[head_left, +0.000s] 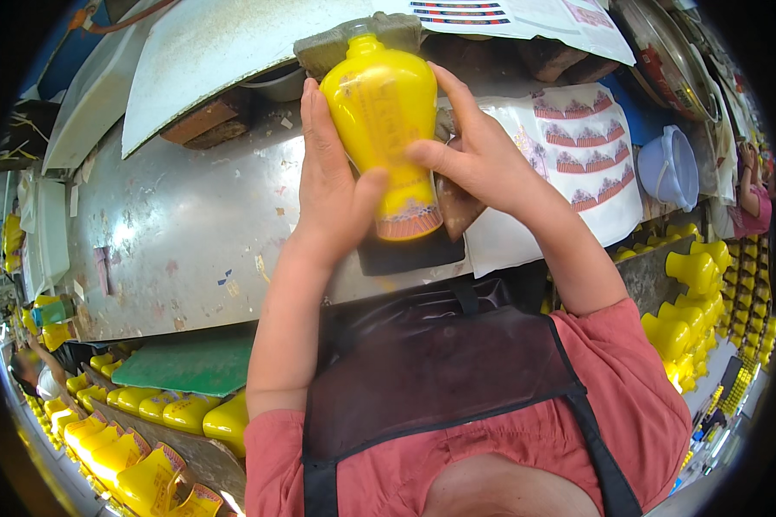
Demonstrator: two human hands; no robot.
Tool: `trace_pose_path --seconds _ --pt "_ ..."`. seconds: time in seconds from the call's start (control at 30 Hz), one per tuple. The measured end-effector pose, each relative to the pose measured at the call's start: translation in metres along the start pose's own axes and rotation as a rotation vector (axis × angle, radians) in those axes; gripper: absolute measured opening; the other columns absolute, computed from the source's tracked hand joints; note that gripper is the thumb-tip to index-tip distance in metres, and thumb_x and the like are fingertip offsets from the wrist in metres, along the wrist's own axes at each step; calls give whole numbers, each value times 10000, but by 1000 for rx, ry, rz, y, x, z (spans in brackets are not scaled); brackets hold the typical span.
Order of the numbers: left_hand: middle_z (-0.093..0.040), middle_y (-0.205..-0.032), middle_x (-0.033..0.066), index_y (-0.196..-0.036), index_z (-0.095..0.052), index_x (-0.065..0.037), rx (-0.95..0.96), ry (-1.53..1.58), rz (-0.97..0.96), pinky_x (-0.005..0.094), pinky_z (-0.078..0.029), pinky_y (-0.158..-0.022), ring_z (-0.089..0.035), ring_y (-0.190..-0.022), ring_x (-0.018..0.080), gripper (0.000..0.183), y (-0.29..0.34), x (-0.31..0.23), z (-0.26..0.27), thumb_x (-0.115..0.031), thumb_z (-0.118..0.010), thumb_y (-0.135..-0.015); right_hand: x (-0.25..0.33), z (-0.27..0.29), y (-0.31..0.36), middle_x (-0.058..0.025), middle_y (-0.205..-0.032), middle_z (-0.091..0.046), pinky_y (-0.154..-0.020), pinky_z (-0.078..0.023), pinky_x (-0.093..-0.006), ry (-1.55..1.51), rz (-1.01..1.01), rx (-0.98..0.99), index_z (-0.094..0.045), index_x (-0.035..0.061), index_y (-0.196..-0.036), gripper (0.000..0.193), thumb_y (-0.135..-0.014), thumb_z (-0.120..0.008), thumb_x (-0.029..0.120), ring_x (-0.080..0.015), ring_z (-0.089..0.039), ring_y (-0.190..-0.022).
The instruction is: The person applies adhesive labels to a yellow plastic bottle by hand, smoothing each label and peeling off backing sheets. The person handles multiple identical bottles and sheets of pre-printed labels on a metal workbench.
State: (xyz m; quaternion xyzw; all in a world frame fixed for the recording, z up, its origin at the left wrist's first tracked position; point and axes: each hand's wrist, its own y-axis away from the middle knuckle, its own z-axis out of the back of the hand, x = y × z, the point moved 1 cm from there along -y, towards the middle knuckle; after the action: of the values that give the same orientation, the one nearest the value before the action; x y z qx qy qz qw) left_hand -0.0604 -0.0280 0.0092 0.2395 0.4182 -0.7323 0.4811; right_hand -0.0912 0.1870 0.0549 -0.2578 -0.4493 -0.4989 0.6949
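Note:
A glossy yellow ceramic vase (386, 121) with a patterned band near its base is held above a metal workbench (172, 224). My left hand (332, 185) wraps its left side, thumb across the lower body. My right hand (478, 155) presses the right side with fingers spread, the index finger along the shoulder. The vase's base points toward me and rests near a dark pad (409, 250). A grey sponge block (353, 39) lies just past the vase's neck.
Sheets of red patterned decals (586, 146) lie to the right, with a pale blue plastic bowl (668, 168) beyond. Many yellow vases (698, 302) fill racks at right and yellow vases (138, 422) at lower left. A green board (190, 366) lies below the bench. Another person (750, 198) is at far right.

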Motion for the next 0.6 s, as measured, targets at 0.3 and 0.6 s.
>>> trace_pose_path --seconds 0.3,0.6 --pt "-70 -1678 286 -1629 -1 -18 -30 131 -17 481 -161 -1270 -118 -1562 454 1026 1 4 -5 -186 -617 -826 4 2 3 -124 -810 -655 -624 -491 -306 173 94 -74 -322 113 -1598 844 -900 -732 351 -180 -639 -689" --pt "-118 -1634 312 -1613 8 1 -51 220 56 511 -184 -1250 -198 -1513 476 1137 1 -1 -9 -309 -715 -791 31 11 -6 -229 -987 -733 -798 -562 -461 379 319 -283 -543 85 -1427 810 -780 -785 508 -414 -714 -918"
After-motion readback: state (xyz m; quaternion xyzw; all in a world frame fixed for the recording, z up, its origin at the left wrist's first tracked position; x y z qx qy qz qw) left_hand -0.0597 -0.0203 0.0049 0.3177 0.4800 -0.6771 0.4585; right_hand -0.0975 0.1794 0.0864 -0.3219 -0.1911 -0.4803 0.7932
